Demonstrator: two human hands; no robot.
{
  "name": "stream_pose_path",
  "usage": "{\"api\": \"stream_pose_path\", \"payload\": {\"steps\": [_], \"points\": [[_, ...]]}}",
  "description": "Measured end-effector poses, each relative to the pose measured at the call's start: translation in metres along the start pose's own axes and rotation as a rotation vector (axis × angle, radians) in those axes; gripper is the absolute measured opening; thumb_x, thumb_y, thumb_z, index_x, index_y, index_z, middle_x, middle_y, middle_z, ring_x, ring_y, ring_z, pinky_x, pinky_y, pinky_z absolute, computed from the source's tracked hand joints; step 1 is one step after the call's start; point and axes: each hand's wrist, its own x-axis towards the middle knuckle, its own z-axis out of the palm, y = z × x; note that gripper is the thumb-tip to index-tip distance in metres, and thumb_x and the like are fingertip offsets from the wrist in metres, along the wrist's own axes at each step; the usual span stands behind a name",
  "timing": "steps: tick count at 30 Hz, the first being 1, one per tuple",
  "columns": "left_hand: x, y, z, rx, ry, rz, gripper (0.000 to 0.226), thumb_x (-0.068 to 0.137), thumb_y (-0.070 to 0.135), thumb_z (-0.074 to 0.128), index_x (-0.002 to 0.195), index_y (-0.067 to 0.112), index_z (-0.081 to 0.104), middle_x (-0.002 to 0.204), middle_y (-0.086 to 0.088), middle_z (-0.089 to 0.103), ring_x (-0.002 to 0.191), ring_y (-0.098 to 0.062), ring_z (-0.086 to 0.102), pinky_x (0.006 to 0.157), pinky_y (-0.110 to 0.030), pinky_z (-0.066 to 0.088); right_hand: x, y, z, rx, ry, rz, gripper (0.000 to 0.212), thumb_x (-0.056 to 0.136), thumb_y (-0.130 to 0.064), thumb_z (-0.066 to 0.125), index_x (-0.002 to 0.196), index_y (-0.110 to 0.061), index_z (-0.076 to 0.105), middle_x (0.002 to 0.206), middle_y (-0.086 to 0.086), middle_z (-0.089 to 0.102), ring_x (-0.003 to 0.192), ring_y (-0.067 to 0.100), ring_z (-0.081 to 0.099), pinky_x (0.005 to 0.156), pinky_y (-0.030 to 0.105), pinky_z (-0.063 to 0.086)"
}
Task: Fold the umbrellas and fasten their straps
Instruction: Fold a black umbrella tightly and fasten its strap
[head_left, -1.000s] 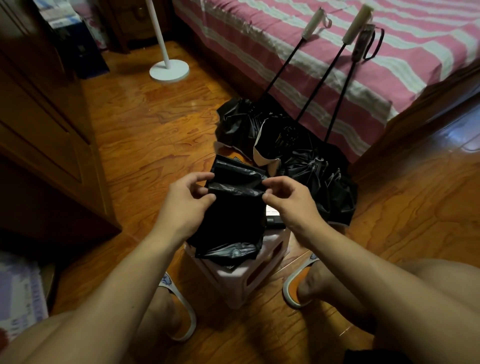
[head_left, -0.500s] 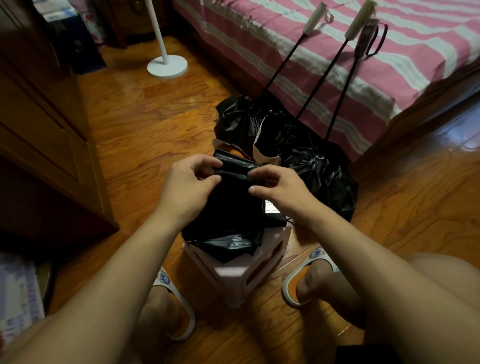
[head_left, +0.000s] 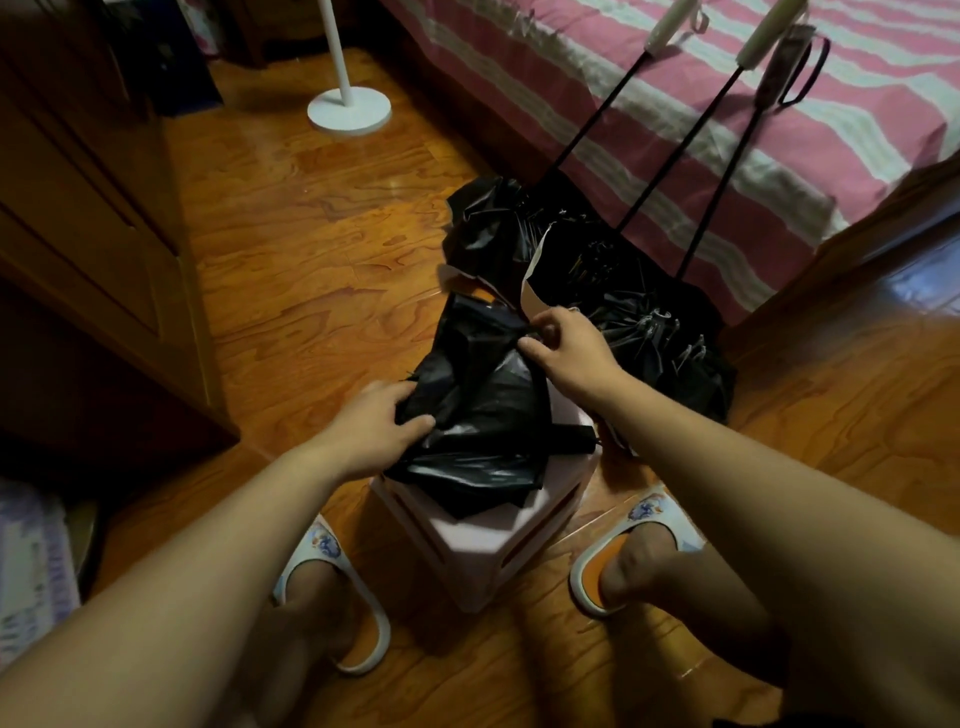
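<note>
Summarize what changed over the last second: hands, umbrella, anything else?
The left hand slid from the top edge of the black umbrella down its left side, toward the person, and grips the canopy there. The right hand stayed pinching the fabric at the top. The umbrella stays on the pink stool; the three open umbrellas against the bed are unmoved.

wooden floor (head_left: 311, 249); pink stool (head_left: 483, 545) stands on it, landmark. black umbrella (head_left: 483, 395) lies crumpled on stool top. beyond stool: three unfolded umbrellas (head_left: 623, 291) heaped on floor, shafts leaning onto striped bed (head_left: 779, 130). far beyond stool, leftward: white round stand base (head_left: 349, 110). slippers (head_left: 623, 551) flank stool's near side.
</note>
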Motion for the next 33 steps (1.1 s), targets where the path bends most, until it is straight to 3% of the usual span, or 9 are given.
{"api": "stream_pose_path", "payload": {"steps": [3, 5, 8, 12, 16, 24, 26, 29, 33], "points": [[0.006, -0.002, 0.002, -0.043, 0.015, -0.046, 0.022, 0.103, 0.035, 0.054, 0.11, 0.02, 0.069, 0.108, -0.005, 0.064, 0.105, -0.027, 0.059, 0.076, -0.034, 0.04, -0.048, 0.036, 0.004, 0.172, -0.191, 0.143, 0.055, 0.094, -0.041, 0.07, 0.141, -0.018, 0.054, 0.131, 0.002, 0.057, 0.116, 0.015, 0.057, 0.089, 0.026, 0.046], [0.012, 0.0, 0.0, -0.071, -0.03, -0.079, 0.027, 0.106, 0.035, 0.047, 0.112, 0.022, 0.071, 0.111, -0.004, 0.068, 0.109, -0.028, 0.061, 0.076, -0.034, 0.042, -0.074, 0.051, 0.005, 0.256, -0.316, 0.234, 0.057, 0.091, -0.024, 0.076, 0.143, -0.02, 0.052, 0.132, 0.001, 0.058, 0.113, 0.012, 0.06, 0.085, 0.019, 0.051], [0.008, 0.012, -0.006, -0.207, -0.104, -0.159, 0.035, 0.11, 0.036, 0.04, 0.123, 0.022, 0.069, 0.117, 0.002, 0.066, 0.113, -0.022, 0.059, 0.086, -0.033, 0.045, -0.085, 0.058, 0.011, 0.314, -0.25, 0.262, 0.043, 0.09, -0.002, 0.073, 0.13, -0.012, 0.059, 0.114, 0.002, 0.063, 0.098, 0.009, 0.065, 0.073, 0.016, 0.055], [-0.001, 0.008, -0.004, -0.307, -0.118, -0.246, 0.043, 0.107, 0.043, 0.041, 0.108, 0.015, 0.074, 0.107, -0.006, 0.074, 0.101, -0.02, 0.065, 0.097, -0.039, 0.05, -0.094, 0.065, 0.01, 0.305, -0.127, 0.268, 0.039, 0.088, -0.015, 0.079, 0.122, -0.021, 0.061, 0.111, -0.005, 0.066, 0.103, 0.009, 0.063, 0.085, 0.02, 0.052], [-0.015, 0.007, 0.001, -0.332, -0.146, -0.266, 0.04, 0.109, 0.043, 0.036, 0.111, 0.022, 0.071, 0.108, -0.001, 0.071, 0.094, -0.018, 0.062, 0.082, -0.035, 0.05, -0.113, 0.07, 0.001, 0.161, -0.246, 0.228, 0.056, 0.081, -0.006, 0.082, 0.128, -0.025, 0.057, 0.122, -0.005, 0.058, 0.114, 0.011, 0.058, 0.091, 0.019, 0.049], [-0.026, 0.015, -0.021, -0.747, 0.045, -0.418, 0.049, 0.105, 0.056, 0.039, 0.114, 0.017, 0.067, 0.115, -0.006, 0.069, 0.099, -0.023, 0.064, 0.093, -0.037, 0.051, -0.11, 0.025, -0.039, 0.471, -0.287, 0.384, 0.022, 0.101, -0.021, 0.061, 0.122, -0.011, 0.059, 0.094, 0.012, 0.066, 0.064, 0.015, 0.059, 0.047, 0.022, 0.044], [-0.027, 0.02, -0.031, -0.775, 0.103, -0.431, 0.05, 0.104, 0.059, 0.037, 0.107, 0.018, 0.066, 0.104, -0.004, 0.067, 0.09, -0.022, 0.061, 0.08, -0.034, 0.05, -0.098, 0.01, -0.059, 0.509, -0.32, 0.414, 0.022, 0.104, -0.023, 0.057, 0.119, -0.006, 0.058, 0.093, 0.014, 0.064, 0.062, 0.017, 0.056, 0.043, 0.02, 0.044], [-0.03, 0.025, -0.029, -0.738, 0.051, -0.454, 0.057, 0.104, 0.061, 0.033, 0.125, 0.016, 0.061, 0.108, -0.005, 0.065, 0.09, -0.023, 0.059, 0.073, -0.032, 0.044, -0.088, 0.008, -0.066, 0.399, -0.454, 0.507, 0.026, 0.105, -0.03, 0.054, 0.118, -0.008, 0.059, 0.092, 0.015, 0.064, 0.062, 0.016, 0.06, 0.05, 0.024, 0.048], [-0.036, 0.035, -0.013, -0.631, -0.088, -0.472, 0.069, 0.104, 0.064, 0.023, 0.148, 0.017, 0.047, 0.143, -0.012, 0.055, 0.117, -0.031, 0.057, 0.094, -0.04, 0.047, -0.094, 0.032, -0.027, 0.205, -0.418, 0.628, 0.028, 0.107, -0.034, 0.048, 0.12, -0.009, 0.057, 0.095, 0.014, 0.063, 0.067, 0.02, 0.061, 0.062, 0.033, 0.052]]}}
